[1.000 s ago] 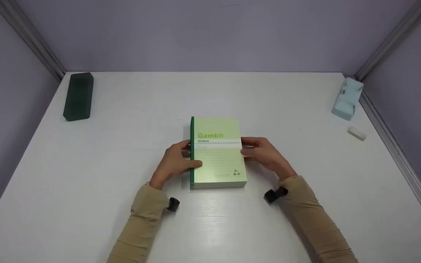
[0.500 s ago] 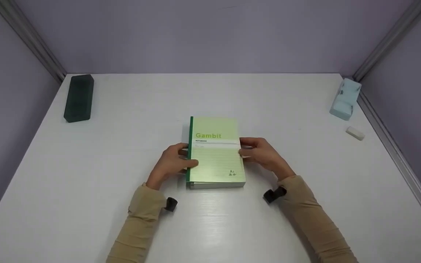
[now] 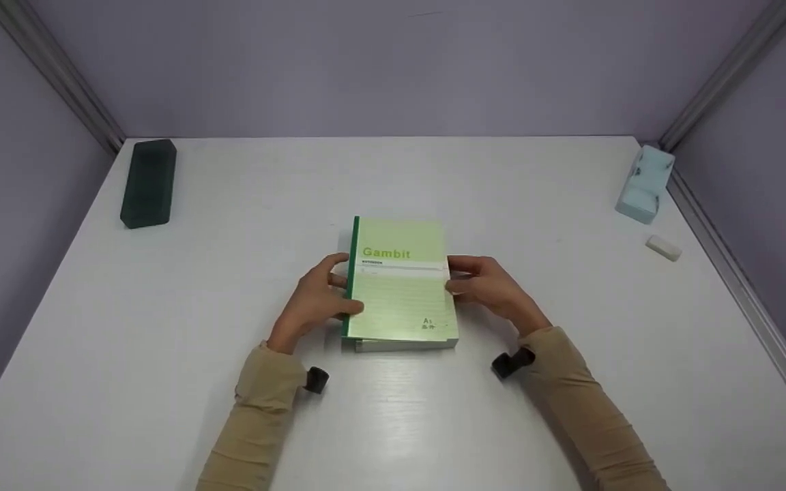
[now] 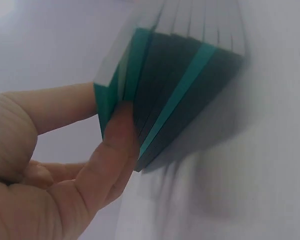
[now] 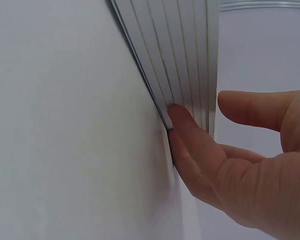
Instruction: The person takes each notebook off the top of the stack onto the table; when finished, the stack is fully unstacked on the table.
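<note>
A pale green notebook [image 3: 400, 293] with a dark green spine and "Gambit" on its cover lies on top of a stack of notebooks [image 3: 406, 346]. Its lower left corner juts out past the stack, slightly turned. My left hand [image 3: 314, 296] pinches this top notebook at the spine, thumb on the cover and fingers against the overhanging spine side [image 4: 110, 107]. On the opposite side, my right hand [image 3: 492, 286] touches the stack; its fingertips press the page edges [image 5: 182, 65], and the thumb stands at the top notebook's edge.
At the back left of the white table [image 3: 393, 184] lies a dark green block [image 3: 149, 184]. A light blue block-like object [image 3: 645, 184] sits at the back right, with a small white eraser-like piece [image 3: 663, 248] in front of it. Walls border the table at the back and sides.
The top notebook has slid left and turned slightly, uncovering the stack's front left edge below. My left hand moved left with it, while the right hand stayed nearly in place.
</note>
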Available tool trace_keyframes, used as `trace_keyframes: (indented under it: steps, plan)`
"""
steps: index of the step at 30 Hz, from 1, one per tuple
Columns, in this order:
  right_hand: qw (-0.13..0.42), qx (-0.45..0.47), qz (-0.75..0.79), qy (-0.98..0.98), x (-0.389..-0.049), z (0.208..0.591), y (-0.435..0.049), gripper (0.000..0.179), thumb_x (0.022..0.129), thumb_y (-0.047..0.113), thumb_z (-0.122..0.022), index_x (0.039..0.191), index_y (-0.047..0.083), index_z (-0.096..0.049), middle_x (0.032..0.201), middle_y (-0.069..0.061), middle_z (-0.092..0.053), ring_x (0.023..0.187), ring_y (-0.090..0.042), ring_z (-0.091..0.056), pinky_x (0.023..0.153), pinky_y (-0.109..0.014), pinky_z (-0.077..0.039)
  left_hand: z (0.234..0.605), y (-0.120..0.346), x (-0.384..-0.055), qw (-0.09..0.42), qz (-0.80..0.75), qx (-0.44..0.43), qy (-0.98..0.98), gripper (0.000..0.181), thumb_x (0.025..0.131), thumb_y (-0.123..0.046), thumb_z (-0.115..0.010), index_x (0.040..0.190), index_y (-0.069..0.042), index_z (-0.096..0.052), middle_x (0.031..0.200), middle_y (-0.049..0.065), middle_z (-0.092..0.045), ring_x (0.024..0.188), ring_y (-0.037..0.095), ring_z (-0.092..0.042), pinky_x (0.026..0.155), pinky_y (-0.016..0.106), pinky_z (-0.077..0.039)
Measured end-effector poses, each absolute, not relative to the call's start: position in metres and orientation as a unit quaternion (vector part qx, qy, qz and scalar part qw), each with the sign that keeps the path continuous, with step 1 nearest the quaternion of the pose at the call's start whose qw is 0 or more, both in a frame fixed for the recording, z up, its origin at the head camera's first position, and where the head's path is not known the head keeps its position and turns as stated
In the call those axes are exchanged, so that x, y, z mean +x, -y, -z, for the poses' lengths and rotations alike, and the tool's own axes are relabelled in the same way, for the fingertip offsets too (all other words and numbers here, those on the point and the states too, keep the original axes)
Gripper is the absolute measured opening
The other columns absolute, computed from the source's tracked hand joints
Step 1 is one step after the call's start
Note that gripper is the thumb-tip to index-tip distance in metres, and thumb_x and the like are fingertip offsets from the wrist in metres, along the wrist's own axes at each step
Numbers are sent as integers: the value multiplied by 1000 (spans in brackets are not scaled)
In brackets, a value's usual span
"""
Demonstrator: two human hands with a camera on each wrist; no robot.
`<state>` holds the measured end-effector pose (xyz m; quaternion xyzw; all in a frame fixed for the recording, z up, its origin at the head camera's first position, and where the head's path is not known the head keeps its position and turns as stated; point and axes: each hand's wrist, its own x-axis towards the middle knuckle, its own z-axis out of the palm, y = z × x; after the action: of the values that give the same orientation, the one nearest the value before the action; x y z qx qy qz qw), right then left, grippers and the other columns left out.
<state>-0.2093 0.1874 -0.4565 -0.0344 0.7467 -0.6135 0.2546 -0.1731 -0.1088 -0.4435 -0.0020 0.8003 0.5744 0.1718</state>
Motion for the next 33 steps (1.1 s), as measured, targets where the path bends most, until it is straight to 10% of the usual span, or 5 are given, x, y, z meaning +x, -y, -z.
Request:
trace_keyframes:
  steps: [7,20,33]
  plan:
    - [255,-32,620,-741,-209,456,-187,57,88,1,-61,142,4,-44,137,-15,-51,112,-26,-58,87,-39,-51,442,123,-172,198,-601,50,-772,59,75,1,-76,130,-7,-57,115,18,-54,96,26,-56,74,32,-52]
    - [258,-44,625,-735,-211,458,-189,58,88,3,-61,143,2,-42,139,-16,-49,117,-27,-55,91,-41,-49,436,139,-175,261,-644,120,-709,80,71,13,-73,143,-5,-44,131,21,-47,90,29,-67,75,31,-53]
    - [255,-20,628,-735,-209,458,-186,58,87,4,-61,142,2,-43,141,-15,-47,121,-28,-53,90,-40,-50,432,154,-179,209,-671,173,-690,79,74,11,-73,145,-6,-42,141,16,-43,101,32,-64,77,35,-54]
